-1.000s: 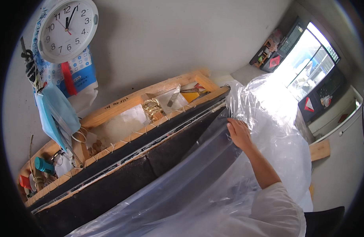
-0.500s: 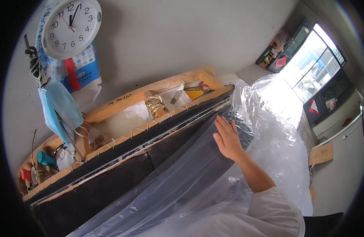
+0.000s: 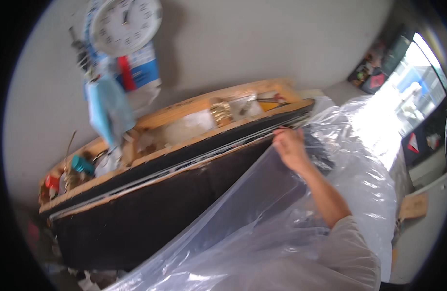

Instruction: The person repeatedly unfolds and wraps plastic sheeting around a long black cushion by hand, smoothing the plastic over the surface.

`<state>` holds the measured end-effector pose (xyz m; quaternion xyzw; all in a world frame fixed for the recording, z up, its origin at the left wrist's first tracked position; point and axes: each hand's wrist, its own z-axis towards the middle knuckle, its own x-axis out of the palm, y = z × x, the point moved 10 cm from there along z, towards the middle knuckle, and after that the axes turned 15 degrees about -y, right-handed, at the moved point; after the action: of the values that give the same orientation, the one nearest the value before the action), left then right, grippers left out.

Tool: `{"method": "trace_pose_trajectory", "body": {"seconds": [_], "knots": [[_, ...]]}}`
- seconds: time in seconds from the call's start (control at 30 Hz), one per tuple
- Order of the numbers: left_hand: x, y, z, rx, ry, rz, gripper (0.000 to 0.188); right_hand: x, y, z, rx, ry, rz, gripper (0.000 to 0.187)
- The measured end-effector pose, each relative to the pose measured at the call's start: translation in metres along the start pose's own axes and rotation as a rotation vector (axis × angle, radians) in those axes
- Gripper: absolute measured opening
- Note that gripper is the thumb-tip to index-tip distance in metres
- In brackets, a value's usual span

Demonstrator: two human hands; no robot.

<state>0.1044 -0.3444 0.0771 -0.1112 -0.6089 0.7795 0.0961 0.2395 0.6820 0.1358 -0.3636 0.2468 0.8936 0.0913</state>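
My right hand (image 3: pixel 290 146) reaches in from the lower right with its fingers curled together. It is closed on the upper edge of a clear plastic sheet (image 3: pixel 262 182), beside the grooved ledge of a dark panel (image 3: pixel 150 225). The fingertips are blurred. From the hand the sheet's edge slants down to the lower left, and its folds spread in front of me. My left hand is out of view.
Behind the panel, a long wooden tray (image 3: pixel 184 105) holds a gold-coloured coil (image 3: pixel 220 114), a teal-capped item (image 3: pixel 82 165) and loose tools. A clock (image 3: pixel 126 29) and blue face masks (image 3: pixel 107 109) hang on the wall. Crumpled plastic (image 3: pixel 364 160) is heaped at right.
My right hand has gone from lying flat with spread fingers to closing on the sheet's edge. The sheet has drawn back, baring more of the dark panel. The view has shifted.
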Motion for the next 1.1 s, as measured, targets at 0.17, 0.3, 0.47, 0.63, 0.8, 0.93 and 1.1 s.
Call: {"method": "trace_pose_trajectory", "body": {"seconds": [0.17,0.3,0.47,0.63,0.8,0.93,1.1], "knots": [[0.129,-0.044,-0.063,-0.055,0.445,-0.198,0.036,-0.103,-0.083,0.042,0.394,-0.587,0.17,0.027],[0.245,-0.082,-0.156,0.471,0.294,0.105,0.03,-0.054,-0.248,0.003,0.187,-0.292,-0.139,0.024],[0.317,-0.111,-0.211,0.58,0.26,0.208,0.02,0.003,-0.287,0.027,0.612,-0.176,-0.22,0.019],[0.326,-0.098,-0.212,0.406,0.131,0.299,0.03,-0.029,-0.368,0.012,0.724,-0.438,-0.196,0.032],[0.341,-0.104,-0.216,0.454,0.194,0.277,0.027,-0.05,-0.369,-0.002,1.031,-0.405,0.467,0.073],[0.353,-0.088,-0.214,0.483,0.231,0.472,0.043,-0.011,-0.298,0.035,0.811,0.004,0.243,0.061],[0.324,-0.084,-0.217,0.575,0.456,0.011,0.03,-0.008,-0.244,0.011,0.985,-0.247,0.407,0.061]]}}
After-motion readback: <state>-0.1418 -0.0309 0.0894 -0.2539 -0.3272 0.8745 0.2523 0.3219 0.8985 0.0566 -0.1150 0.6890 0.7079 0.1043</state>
